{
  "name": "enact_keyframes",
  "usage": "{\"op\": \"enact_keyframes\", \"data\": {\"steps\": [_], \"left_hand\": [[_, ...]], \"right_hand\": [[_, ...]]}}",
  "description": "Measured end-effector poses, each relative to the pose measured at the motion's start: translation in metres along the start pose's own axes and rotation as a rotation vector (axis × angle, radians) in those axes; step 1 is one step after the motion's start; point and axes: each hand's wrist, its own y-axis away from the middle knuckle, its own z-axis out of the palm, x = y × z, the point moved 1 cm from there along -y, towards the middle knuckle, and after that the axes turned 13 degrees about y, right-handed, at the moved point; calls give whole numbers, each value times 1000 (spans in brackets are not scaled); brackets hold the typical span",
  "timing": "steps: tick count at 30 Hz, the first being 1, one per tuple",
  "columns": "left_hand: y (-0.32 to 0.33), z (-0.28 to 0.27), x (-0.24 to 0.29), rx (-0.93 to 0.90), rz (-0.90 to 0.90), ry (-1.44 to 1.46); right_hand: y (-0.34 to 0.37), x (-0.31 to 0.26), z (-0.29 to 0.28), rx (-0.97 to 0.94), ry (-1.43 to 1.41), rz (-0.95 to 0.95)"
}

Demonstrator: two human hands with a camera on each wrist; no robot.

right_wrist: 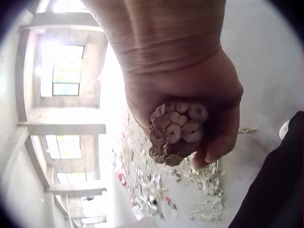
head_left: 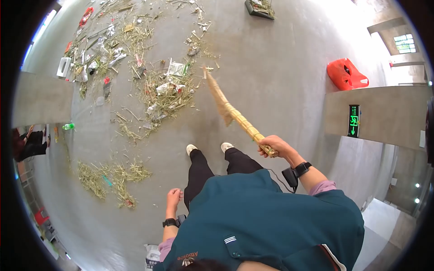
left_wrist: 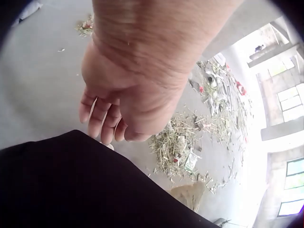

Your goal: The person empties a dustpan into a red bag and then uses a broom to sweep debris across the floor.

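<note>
My right hand (head_left: 278, 146) grips the bundled-stalk handle of a straw broom (head_left: 244, 123) near its end. The broom reaches forward and left, its flared head (head_left: 219, 98) beside a heap of straw and litter (head_left: 169, 92). In the right wrist view the cut stalk ends of the handle (right_wrist: 176, 129) stick out of the fist, fingers wrapped round them. My left hand (head_left: 173, 197) hangs by my left thigh, holding nothing. Its fingers (left_wrist: 99, 114) are loosely bent in the left wrist view, with the straw heap (left_wrist: 175, 147) beyond them.
More straw and scraps (head_left: 104, 54) spread at the far left, and a smaller straw patch (head_left: 115, 180) lies nearer. A black dustpan-like container (head_left: 260, 9) with straw stands ahead. A red plastic bag (head_left: 347, 74) is at right. A green bottle (head_left: 68, 126) lies by the left pillar (head_left: 43, 99).
</note>
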Motion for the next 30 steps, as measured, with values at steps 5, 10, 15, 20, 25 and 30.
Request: {"op": "enact_keyframes", "data": {"steps": [5, 10, 15, 20, 25, 30], "left_hand": [[-30, -79, 52, 5, 16, -86], [-48, -132, 79, 5, 13, -91], [-52, -151, 92, 0, 41, -139], [-52, -147, 101, -16, 4, -175], [-68, -142, 114, -58, 3, -197], [-74, -135, 145, -65, -14, -254]], "right_hand": [[-12, 28, 45, 122, -431, 60], [-80, 11, 56, -47, -998, 88], [-160, -37, 119, -26, -869, 133], [-202, -114, 216, -174, -695, 99], [-203, -177, 221, -409, -765, -8], [-159, -184, 177, -493, -815, -21]]}}
